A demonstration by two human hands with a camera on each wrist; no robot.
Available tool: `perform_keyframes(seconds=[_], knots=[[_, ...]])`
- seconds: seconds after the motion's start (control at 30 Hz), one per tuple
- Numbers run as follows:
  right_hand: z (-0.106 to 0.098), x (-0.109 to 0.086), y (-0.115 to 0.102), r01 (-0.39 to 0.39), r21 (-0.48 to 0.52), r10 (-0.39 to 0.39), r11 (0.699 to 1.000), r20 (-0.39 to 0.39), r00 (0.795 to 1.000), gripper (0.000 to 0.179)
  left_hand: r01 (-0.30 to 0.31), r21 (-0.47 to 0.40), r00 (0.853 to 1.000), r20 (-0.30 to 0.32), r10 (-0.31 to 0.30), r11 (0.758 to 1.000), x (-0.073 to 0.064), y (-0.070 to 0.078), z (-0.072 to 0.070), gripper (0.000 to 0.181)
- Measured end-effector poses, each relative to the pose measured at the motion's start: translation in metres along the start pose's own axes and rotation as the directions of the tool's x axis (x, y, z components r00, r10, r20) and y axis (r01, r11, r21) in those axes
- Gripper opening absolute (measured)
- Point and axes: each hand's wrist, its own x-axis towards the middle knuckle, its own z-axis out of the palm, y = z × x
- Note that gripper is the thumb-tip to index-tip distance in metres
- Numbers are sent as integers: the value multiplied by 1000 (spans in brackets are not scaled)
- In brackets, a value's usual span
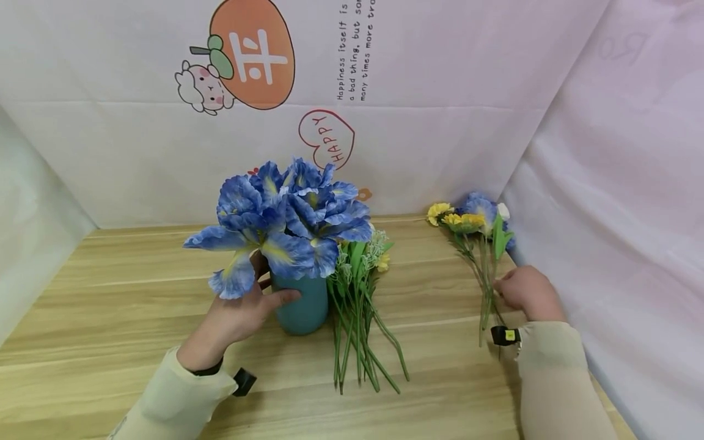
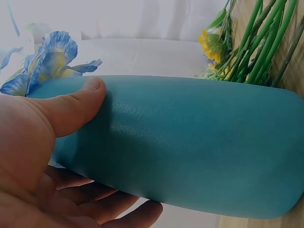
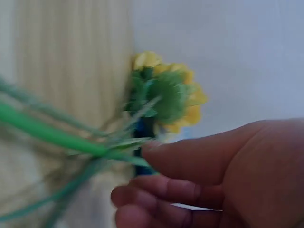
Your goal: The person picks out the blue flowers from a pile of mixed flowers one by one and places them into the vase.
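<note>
My left hand (image 1: 244, 308) holds a teal vase (image 1: 302, 305) near its top, thumb across the front and fingers round the far side. In the left wrist view, the thumb (image 2: 76, 107) lies on the vase wall. Large blue iris flowers (image 1: 291, 226) fill the vase's mouth and hide its rim. At the far right, my right hand (image 1: 525, 293) is at the stems (image 1: 485, 287) of a small flower bunch, fingers curled. The right wrist view is blurred; a green stem (image 3: 61, 137) runs to the pinch of thumb and forefinger, with a yellow flower (image 3: 175, 95) beyond.
A bundle of green stems (image 1: 357, 324) with small white and yellow blooms lies just right of the vase. Yellow flowers (image 1: 464, 221) and a blue bloom (image 1: 478, 208) lie by the back right edge. A printed white cloth (image 1: 418, 122) hangs behind the wooden table (image 1: 137, 293).
</note>
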Motion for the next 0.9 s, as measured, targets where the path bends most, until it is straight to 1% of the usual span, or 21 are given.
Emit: perform_keyframes(seconds=[0.07, 0.2, 0.27, 0.37, 0.5, 0.63, 0.73, 0.9], knots=[[3, 5, 5, -17, 29, 17, 999, 20, 1000, 42, -4, -2, 1000, -3, 4, 1000, 0, 0, 0, 84], [7, 13, 10, -28, 94, 27, 995, 13, 1000, 36, -9, 0, 1000, -9, 9, 1000, 0, 0, 1, 84], [8, 14, 12, -32, 136, 31, 990, 9, 999, 33, -7, 1, 1000, -8, 7, 1000, 0, 0, 1, 85], [6, 11, 14, -48, 223, 50, 974, -4, 999, 30, -8, 5, 1000, -7, 8, 1000, 0, 0, 1, 85], [1, 4, 14, -51, 281, 70, 958, -58, 996, 39, -16, 11, 1000, -6, 16, 1000, 0, 0, 1, 84], [-6, -1, 12, -14, 249, 54, 968, -151, 987, 41, -13, 20, 1000, -9, 13, 1000, 1, 0, 1, 84], [-9, -4, 10, 11, 239, 39, 971, -204, 978, 41, 4, 21, 1000, -5, -4, 1000, 1, 1, 0, 85], [-10, -10, -2, 32, 290, 44, 957, -251, 967, 44, 36, 23, 999, 9, -36, 999, 1, 2, 0, 88]])
